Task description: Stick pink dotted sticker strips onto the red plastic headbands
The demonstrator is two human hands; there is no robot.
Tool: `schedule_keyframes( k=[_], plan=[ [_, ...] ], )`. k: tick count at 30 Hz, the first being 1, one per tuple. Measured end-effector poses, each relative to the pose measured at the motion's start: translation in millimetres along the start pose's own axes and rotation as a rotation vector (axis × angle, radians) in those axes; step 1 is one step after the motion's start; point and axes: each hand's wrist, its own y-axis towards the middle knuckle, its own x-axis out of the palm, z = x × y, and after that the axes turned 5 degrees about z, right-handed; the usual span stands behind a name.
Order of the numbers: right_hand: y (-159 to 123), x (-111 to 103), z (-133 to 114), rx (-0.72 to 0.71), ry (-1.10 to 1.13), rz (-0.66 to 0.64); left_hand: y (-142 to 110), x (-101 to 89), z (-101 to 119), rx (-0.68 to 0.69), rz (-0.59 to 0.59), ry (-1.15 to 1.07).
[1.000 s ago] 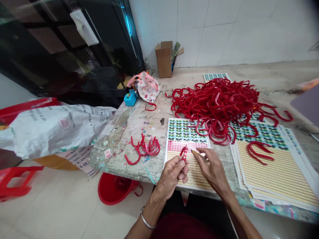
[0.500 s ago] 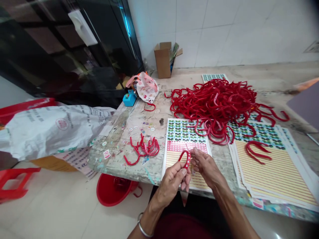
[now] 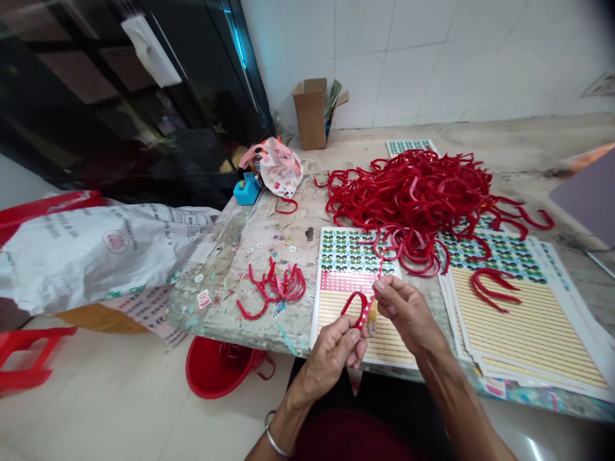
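My left hand [image 3: 335, 349] pinches a thin, curved red headband [image 3: 356, 299] above the front of the table. Along the headband's right side lies a red sticker strip with white spots [image 3: 368, 312]. The strip's upper part stretches up and right to my right hand [image 3: 403, 312], whose thumb and forefinger are closed on it. Below the hands is a sticker sheet [image 3: 331, 307] with green and blue pictures, a pink spotted band and yellow stripes. A large tangled pile of red headbands [image 3: 413, 192] lies behind it.
A small group of red headbands [image 3: 283, 285] lies left of the sheet. More sticker sheets [image 3: 533, 326] are stacked at right. A cardboard box [image 3: 310, 115], a white bag [image 3: 283, 168] and a blue holder [image 3: 246, 190] stand farther back. Below the table edge is a red bucket [image 3: 216, 371].
My right hand has moved away from the headband, up and to the right, and the spotted strip now stretches between it and the headband. My left hand has stayed nearly still.
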Motion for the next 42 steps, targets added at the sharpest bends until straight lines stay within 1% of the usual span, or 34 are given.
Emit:
schedule_keyframes(
  k=[3, 6, 9, 12, 14, 16, 19, 21, 25, 27, 30, 33, 35, 37, 38, 40, 42],
  plan=[
    [-1, 1, -4, -0.098, -0.129, 0.005, 0, -0.5, 3, -0.002, -0.026, -0.001],
    [-3, 3, -4, -0.132, -0.195, -0.017, -1, -1.8, 7, -0.005, -0.065, -0.004],
    [-5, 6, -2, -0.114, -0.204, -0.073, -3, -3.6, 8, -0.017, -0.087, -0.002],
    [-7, 8, 1, -0.062, -0.199, -0.144, -5, -5.3, 8, -0.029, -0.085, 0.012],
    [-9, 8, 2, -0.047, -0.193, -0.162, -7, -6.0, 8, -0.017, -0.074, 0.033],
    [-10, 10, 2, -0.07, -0.188, -0.16, -7, -6.2, 10, 0.011, -0.061, 0.068],
    [-13, 13, 2, -0.145, -0.198, -0.139, -7, -4.6, 17, 0.054, -0.066, 0.099],
    [-17, 15, 4, -0.209, -0.239, -0.125, -6, -1.8, 24, 0.079, -0.068, 0.078],
    [-25, 15, 10, -0.296, -0.409, -0.119, 0, 6.6, 33, 0.086, 0.013, 0.042],
    [-27, 12, 14, -0.366, -0.524, -0.11, 3, 10.0, 33, 0.076, 0.064, 0.065],
    [-29, 7, 19, -0.523, -0.654, -0.074, 5, 11.5, 27, 0.103, 0.122, 0.163],
    [-29, 5, 22, -0.658, -0.705, -0.051, 5, 9.2, 20, 0.149, 0.164, 0.259],
    [-29, 4, 22, -0.694, -0.726, -0.032, 3, 6.7, 18, 0.171, 0.169, 0.293],
    [-29, 4, 20, -0.657, -0.712, -0.003, 2, 4.6, 18, 0.188, 0.162, 0.309],
    [-28, 3, 19, -0.605, -0.687, 0.002, 1, 3.9, 19, 0.194, 0.156, 0.311],
    [-25, 1, 15, -0.438, -0.596, -0.026, -1, 3.4, 20, 0.196, 0.13, 0.306],
    [-21, -2, 13, -0.257, -0.462, -0.124, -3, 3.6, 22, 0.208, 0.081, 0.302]
  ],
)
